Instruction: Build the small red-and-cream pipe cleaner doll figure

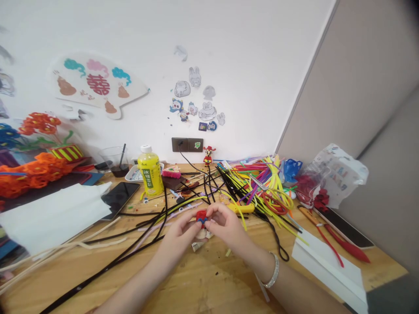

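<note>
Between the fingertips of both hands is a small red and blue craft piece [201, 215], red on top with a blue wavy part in front. My left hand [183, 227] pinches it from the left, and my right hand [223, 221] closes on its right side. Fingers cover much of the piece, so its full shape is hidden. Just below the hands lies a small pale tube-like item [198, 246], partly covered. Black pipe cleaners [144, 229] spread over the wooden table [203, 288] to the left of my hands.
A yellow drink bottle [150, 172] stands at back left, near a cup with a straw [118, 163]. Scissors [258, 182] lie among colourful pipe cleaners [271, 174]. Red-handled pliers [347, 246], a phone [343, 227] and white paper [327, 266] are at right.
</note>
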`<act>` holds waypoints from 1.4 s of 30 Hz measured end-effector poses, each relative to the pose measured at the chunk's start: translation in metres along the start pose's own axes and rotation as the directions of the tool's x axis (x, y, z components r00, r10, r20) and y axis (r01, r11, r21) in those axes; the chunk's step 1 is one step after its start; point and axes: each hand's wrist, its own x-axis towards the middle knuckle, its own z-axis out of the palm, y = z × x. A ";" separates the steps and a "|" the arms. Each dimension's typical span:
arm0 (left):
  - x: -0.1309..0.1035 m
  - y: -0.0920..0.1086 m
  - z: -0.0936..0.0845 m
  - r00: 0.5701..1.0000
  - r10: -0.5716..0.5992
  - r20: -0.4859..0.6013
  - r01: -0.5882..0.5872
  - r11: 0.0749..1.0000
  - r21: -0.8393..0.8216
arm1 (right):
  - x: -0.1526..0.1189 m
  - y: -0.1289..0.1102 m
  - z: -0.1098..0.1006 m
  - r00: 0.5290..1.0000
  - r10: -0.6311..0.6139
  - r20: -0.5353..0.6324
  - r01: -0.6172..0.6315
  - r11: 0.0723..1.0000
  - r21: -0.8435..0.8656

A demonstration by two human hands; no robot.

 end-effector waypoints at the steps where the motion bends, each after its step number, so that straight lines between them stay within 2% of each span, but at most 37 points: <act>1: 0.000 0.000 0.000 1.000 -0.002 0.001 0.002 1.000 -0.001 | 0.000 0.000 0.000 1.000 -0.001 -0.001 0.001 1.000 -0.002; 12: 0.002 -0.003 -0.002 1.000 0.008 -0.011 -0.008 0.999 0.032 | 0.000 0.002 0.000 1.000 0.000 -0.001 0.000 1.000 -0.009; 21: 0.003 -0.004 -0.002 1.000 -0.003 -0.017 0.003 1.000 0.000 | -0.001 0.000 0.001 1.000 0.010 -0.016 -0.010 1.000 -0.012; 27: 0.001 -0.002 -0.002 0.999 -0.041 -0.031 0.038 0.996 -0.080 | -0.002 -0.003 0.000 0.998 0.058 -0.002 -0.058 0.997 0.044; 31: 0.000 -0.002 -0.003 0.999 -0.048 0.001 0.047 0.990 -0.129 | -0.001 -0.002 0.000 0.998 0.065 -0.016 -0.064 0.997 0.041; 42: 0.003 -0.006 -0.006 0.998 -0.032 0.048 0.038 0.991 -0.131 | 0.000 -0.001 0.000 0.997 0.071 -0.031 -0.071 0.997 0.021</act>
